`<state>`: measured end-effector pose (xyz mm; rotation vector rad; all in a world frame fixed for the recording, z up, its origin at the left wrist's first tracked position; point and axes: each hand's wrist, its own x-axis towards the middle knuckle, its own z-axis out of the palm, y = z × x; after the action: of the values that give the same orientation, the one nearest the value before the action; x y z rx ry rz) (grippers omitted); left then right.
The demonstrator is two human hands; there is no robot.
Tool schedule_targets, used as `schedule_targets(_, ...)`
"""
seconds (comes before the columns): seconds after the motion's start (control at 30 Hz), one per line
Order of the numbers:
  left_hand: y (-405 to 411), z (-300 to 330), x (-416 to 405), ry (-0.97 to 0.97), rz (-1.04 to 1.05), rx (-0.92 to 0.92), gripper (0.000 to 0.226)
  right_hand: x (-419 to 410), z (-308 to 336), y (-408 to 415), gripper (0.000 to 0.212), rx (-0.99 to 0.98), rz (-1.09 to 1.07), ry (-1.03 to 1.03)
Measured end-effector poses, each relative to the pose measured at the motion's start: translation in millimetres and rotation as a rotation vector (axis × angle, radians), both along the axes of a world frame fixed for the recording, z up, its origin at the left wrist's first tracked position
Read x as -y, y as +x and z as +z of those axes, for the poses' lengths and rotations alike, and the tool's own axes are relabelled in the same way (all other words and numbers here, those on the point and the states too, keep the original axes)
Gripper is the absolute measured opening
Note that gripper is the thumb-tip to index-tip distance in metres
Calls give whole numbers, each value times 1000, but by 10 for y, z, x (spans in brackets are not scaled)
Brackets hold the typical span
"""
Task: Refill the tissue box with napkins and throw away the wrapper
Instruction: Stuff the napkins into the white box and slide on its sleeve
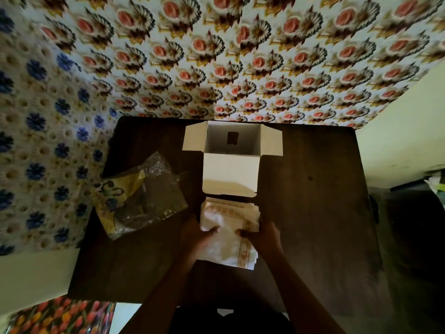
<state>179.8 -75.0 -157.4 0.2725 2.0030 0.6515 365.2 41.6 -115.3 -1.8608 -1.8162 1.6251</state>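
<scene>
A white tissue box (230, 173) stands open on the dark table (313, 213), flaps spread, its inside empty. Just in front of it lies a stack of white napkins (228, 215) with an orange border. My left hand (197, 233) grips the stack's left side and my right hand (261, 233) grips its right side, thumbs on top. The clear plastic wrapper (142, 198), with a yellow printed part, lies crumpled to the left of the box near the table's left edge.
Floral wallpaper rises behind the table. The table's left edge drops off beside the wrapper. A dark object (419, 237) stands low to the right of the table. A flowered cloth (62, 317) shows at bottom left.
</scene>
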Motion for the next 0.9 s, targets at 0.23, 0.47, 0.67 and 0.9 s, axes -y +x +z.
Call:
schedule_targets(0.23, 134, 469, -147, 22, 27, -9, 33, -41, -70, 41, 66, -1, -11, -29)
schedule_targets(0.47, 235, 570, -31, 180, 8, 2, 61, -57, -68, 191, 66, -91, 9, -87)
schedule_targets(0.67, 193, 922, 53, 215, -39, 169, 30, -73, 91, 302, 47, -331, -27, -220)
schedule_targets(0.9, 82, 1428, 40, 302, -142, 304, 38, -64, 440, 446, 66, -686, 68, -408)
